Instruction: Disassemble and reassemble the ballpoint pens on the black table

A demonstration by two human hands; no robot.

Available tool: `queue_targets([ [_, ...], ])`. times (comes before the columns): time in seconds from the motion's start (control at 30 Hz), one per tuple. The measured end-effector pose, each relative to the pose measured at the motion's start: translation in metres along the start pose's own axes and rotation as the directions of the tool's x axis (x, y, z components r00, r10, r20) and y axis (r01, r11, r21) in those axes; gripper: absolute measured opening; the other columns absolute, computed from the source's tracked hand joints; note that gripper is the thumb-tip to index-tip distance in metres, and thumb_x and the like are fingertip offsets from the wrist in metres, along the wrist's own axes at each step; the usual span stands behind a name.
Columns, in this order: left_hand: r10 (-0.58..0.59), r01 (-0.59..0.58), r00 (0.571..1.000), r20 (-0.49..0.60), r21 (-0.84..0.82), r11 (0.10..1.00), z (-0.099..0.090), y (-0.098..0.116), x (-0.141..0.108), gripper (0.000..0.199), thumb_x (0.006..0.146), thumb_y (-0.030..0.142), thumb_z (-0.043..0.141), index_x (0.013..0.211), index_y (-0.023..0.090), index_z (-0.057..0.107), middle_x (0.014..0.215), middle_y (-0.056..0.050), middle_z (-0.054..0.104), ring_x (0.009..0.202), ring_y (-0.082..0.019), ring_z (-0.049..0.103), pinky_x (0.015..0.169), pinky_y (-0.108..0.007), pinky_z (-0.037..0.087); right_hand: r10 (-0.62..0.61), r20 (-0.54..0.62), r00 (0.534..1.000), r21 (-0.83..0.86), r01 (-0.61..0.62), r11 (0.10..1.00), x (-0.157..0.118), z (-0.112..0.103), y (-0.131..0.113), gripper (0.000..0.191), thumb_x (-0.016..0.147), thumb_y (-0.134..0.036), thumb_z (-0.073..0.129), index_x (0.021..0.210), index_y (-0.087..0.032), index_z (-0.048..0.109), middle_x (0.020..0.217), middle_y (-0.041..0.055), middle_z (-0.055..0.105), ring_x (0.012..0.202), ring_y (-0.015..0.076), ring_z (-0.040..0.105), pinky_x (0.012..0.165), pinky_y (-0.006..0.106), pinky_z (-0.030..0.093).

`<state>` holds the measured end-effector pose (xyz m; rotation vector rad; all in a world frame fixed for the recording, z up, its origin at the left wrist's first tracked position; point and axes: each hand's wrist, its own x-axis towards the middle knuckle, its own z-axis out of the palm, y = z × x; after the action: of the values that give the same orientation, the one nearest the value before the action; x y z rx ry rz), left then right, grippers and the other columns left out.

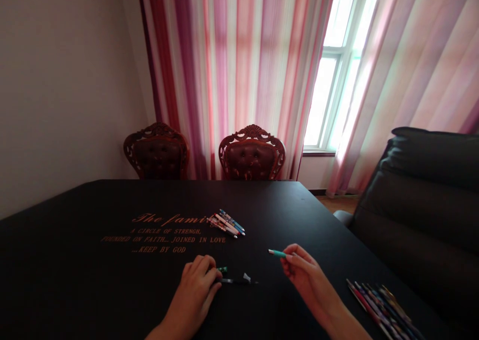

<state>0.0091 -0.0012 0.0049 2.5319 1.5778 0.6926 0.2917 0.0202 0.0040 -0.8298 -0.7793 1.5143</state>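
Observation:
My left hand rests low over the black table, its fingers curled round the end of a green pen part and beside a thin clear refill. A small white piece lies at the refill's right part. To the right, my right hand is raised a little, thumb and fingers pinching a teal pen part whose silvery tip points left. Whether the left fingers grip the green part or the refill is hard to see.
A small pile of pens lies farther back on the black table. More pens lie in a row at the right edge. Two carved chairs stand behind, and a dark armchair at the right.

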Motion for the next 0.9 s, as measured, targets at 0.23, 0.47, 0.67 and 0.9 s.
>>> queue_targets([
  [0.23,-0.048,0.046,0.999,-0.015,-0.108,0.993,0.001,-0.005,-0.005,0.013,0.089,0.014,0.053,0.086,0.024,0.059,0.091,0.001,0.063,0.085,-0.019,0.058,0.08,-0.035,0.036,-0.043,0.022,0.999,-0.153,0.046,0.987,-0.001,-0.003,0.002,0.014,0.071,-0.029,0.075,0.08,-0.02,0.068,0.073,-0.001,0.062,0.069,0.0126,0.05,0.064,0.024,0.038],
  [0.47,-0.129,0.121,0.991,-0.023,-0.214,0.969,-0.001,-0.009,-0.008,0.012,0.093,0.027,0.05,0.086,0.025,0.059,0.083,0.001,0.066,0.078,-0.019,0.058,0.078,-0.034,0.038,-0.129,0.045,0.991,-0.367,0.137,0.92,0.0,0.001,0.002,0.016,0.073,-0.034,0.072,0.08,-0.02,0.067,0.071,-0.001,0.064,0.069,0.0147,0.051,0.066,0.026,0.037],
  [0.67,-0.151,0.134,0.987,-0.05,-0.244,0.96,0.002,-0.008,-0.009,0.01,0.09,0.027,0.053,0.084,0.026,0.061,0.081,0.001,0.067,0.078,-0.02,0.058,0.077,-0.032,0.04,-0.151,0.056,0.987,-0.443,0.16,0.882,0.004,0.0,0.011,0.029,0.066,-0.045,0.076,0.077,-0.02,0.067,0.069,0.0,0.064,0.072,0.0181,0.055,0.067,0.028,0.039],
  [0.9,-0.146,0.13,0.988,-0.044,-0.257,0.958,-0.002,-0.005,-0.009,0.01,0.091,0.026,0.053,0.085,0.026,0.06,0.083,0.001,0.067,0.08,-0.02,0.058,0.077,-0.033,0.041,-0.164,0.057,0.985,-0.477,0.171,0.862,0.002,0.004,0.01,0.032,0.065,-0.049,0.076,0.076,-0.02,0.067,0.069,0.0007,0.064,0.07,0.0187,0.055,0.066,0.029,0.04],
])
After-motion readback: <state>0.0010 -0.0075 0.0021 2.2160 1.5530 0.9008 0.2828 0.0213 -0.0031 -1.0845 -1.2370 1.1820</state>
